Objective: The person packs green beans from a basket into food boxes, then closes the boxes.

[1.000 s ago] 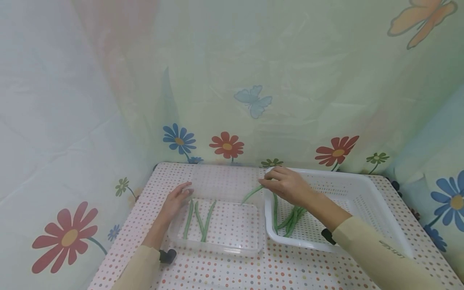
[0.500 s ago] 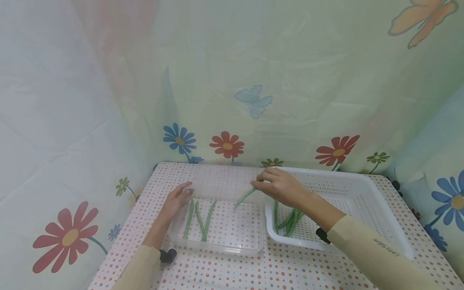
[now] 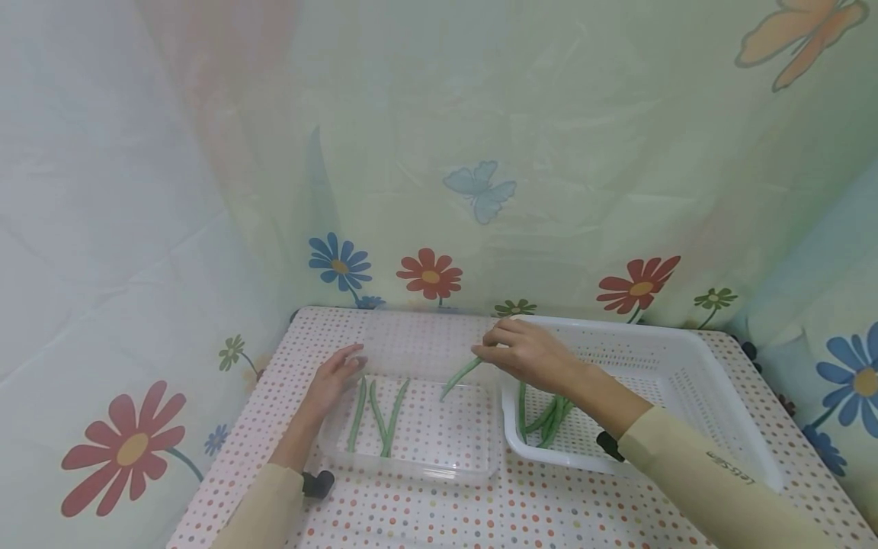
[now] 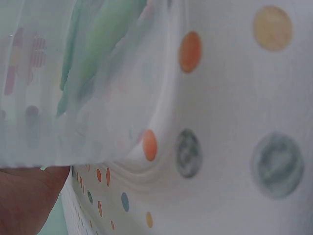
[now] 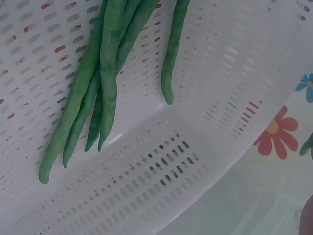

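Note:
My right hand (image 3: pixel 527 352) pinches one end of a green bean (image 3: pixel 458 377), which slants down over the right half of a clear plastic box (image 3: pixel 411 467). On the box's left side, my left hand (image 3: pixel 331 383) rests with its fingers fairly straight by the back corner. Three green beans (image 3: pixel 357 415) lie in the box's left half. To the right stands a white perforated basket (image 3: pixel 709 381) holding several more green beans (image 5: pixel 110 63). The left wrist view shows that hand (image 4: pixel 29 198) beneath the cloudy box wall (image 4: pixel 107 132). At the right wrist view's edge, the held bean's tip (image 5: pixel 308 145) shows.
Behind the box its clear lid (image 3: pixel 425 343) extends towards the back edge. A dotted cloth (image 3: pixel 439 511) covers the table. Flower-printed sheeting (image 3: pixel 562 229) hangs around the back and sides. The basket stands right beside the box.
My right hand has moved a little left, bringing the held bean farther over the box. It barely shifts in the last half second. My left hand stays put.

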`<state>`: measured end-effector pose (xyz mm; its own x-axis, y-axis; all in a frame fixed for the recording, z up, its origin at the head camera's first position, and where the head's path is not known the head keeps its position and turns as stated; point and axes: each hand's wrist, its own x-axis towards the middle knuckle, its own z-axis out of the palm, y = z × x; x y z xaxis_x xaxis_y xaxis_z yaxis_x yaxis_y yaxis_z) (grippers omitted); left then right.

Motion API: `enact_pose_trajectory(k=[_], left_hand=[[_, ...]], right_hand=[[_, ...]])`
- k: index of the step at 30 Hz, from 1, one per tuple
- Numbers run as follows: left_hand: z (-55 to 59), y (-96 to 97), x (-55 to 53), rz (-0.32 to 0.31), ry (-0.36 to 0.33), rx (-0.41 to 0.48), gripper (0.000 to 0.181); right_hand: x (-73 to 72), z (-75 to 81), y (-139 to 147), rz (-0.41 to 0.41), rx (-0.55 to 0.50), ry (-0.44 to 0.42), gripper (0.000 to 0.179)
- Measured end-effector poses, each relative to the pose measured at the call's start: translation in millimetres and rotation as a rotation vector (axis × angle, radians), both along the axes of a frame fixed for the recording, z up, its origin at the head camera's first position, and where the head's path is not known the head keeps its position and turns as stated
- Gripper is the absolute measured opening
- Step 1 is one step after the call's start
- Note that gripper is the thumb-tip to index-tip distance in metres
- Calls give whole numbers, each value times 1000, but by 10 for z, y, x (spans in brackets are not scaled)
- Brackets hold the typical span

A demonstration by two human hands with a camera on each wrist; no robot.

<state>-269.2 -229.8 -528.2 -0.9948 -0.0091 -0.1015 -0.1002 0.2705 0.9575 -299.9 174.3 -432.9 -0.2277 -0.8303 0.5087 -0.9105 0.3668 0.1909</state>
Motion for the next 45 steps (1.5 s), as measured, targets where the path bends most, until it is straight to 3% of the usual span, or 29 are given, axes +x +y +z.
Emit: enact_pose_trajectory(k=[6,11,19,26,30,37,45], left_hand=[[23,4,1,-6,-16,0,44],[-1,-5,18,-13,15,-5,43],[-19,-16,19,-7,41,-20,42],[-33,-34,10,-17,17,-4,44],[37,-18,32,-25,-12,9,44],[279,42,149,-53,-26,25,45],[293,55,161,-59,-6,26,44]], right_hand=[[33,50,-43,6,13,-8,43],[35,77,-131,41,21,15,42],[79,149,-361,53,57,43,36],[103,170,-601,87,105,18,35],[108,165,-718,99,127,16,32],[134,126,-846,97,154,19,32],[160,87,-969,75,245,-7,29]])
